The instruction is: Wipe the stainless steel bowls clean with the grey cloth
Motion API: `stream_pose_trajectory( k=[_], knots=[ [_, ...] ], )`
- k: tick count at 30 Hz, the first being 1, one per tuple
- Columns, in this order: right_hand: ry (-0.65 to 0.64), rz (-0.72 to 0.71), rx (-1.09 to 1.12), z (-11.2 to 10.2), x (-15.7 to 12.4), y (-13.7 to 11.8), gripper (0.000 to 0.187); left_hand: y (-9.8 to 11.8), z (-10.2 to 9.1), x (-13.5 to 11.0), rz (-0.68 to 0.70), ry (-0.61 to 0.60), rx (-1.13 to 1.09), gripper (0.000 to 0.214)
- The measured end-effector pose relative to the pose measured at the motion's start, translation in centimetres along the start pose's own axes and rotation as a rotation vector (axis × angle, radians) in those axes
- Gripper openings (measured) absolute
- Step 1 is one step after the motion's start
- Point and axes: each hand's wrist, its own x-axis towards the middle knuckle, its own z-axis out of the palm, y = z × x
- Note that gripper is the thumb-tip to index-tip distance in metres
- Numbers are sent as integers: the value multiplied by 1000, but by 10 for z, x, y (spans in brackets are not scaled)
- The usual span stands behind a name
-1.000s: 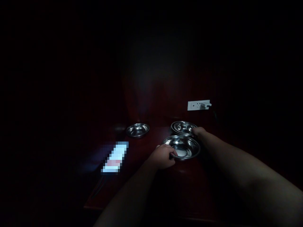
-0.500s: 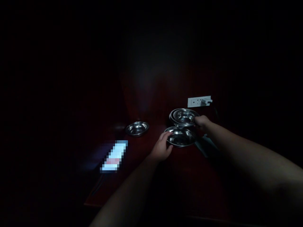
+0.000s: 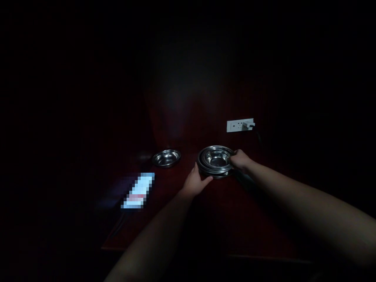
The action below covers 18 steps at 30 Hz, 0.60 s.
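The scene is very dark. A stack of shiny steel bowls (image 3: 216,159) sits nested together on a dark red table (image 3: 229,211). My left hand (image 3: 195,182) grips the stack's near left rim, fingers curled under it. My right hand (image 3: 240,159) is closed on the stack's right rim. A single steel bowl (image 3: 166,157) rests apart to the left on the table.
A lit phone screen (image 3: 138,190) lies on the table's left side, with a cable trailing toward the front edge. A white wall socket (image 3: 239,125) with a plug in it is behind the bowls. The surroundings are black.
My right hand lifted the far bowls and set them into the bowl held by my left hand. The bowls now form one stack, shifted left and away from me.
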Motion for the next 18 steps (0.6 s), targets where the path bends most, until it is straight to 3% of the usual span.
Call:
stream_pose_trajectory(
  k=[4, 9, 18],
  knots=[
    [15, -22, -101, 4, 1, 7, 47, 1, 1, 0, -119, 34, 39, 109],
    [65, -88, -273, -2, 5, 14, 38, -1, 3, 1, -22, 3, 93, 91],
    [23, -240, -551, -4, -3, 19, 41, 2, 3, 1, -40, -4, 140, 86]
  ],
)
